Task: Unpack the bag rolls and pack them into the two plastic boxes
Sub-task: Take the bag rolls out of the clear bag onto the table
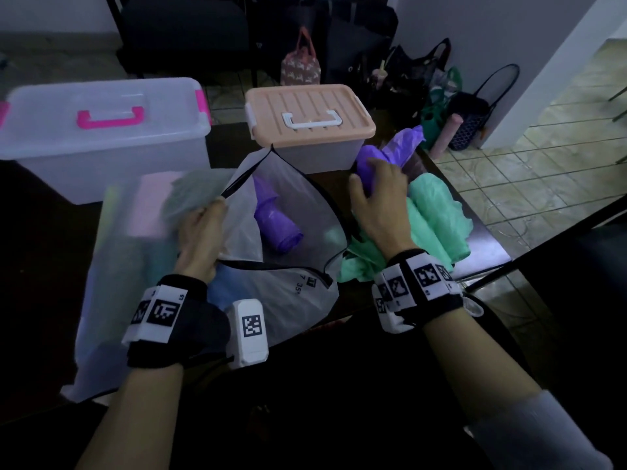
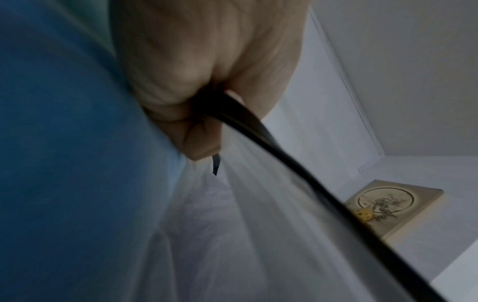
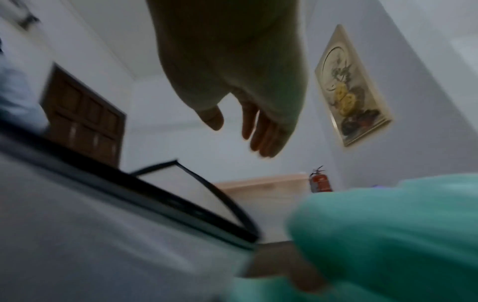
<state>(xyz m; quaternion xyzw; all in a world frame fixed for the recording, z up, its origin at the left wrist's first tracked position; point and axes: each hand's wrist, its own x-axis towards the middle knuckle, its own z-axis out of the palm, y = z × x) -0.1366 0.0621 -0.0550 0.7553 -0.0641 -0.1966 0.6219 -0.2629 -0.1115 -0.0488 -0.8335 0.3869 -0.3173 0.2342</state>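
A translucent zip bag with a black zipper rim lies open on the dark table. A purple roll shows inside it, with blue and pale rolls beneath. My left hand grips the bag's rim; in the left wrist view the left hand pinches the black zipper edge beside a blue roll. My right hand is over a purple roll lying outside the bag, next to green rolls. The right wrist view shows the right hand with straight, empty fingers above a green roll.
A clear box with a pink handle stands at the back left, lid on. A box with a peach lid stands behind the bag, also closed. The table's right edge is close to the rolls. Several bags sit on the floor beyond.
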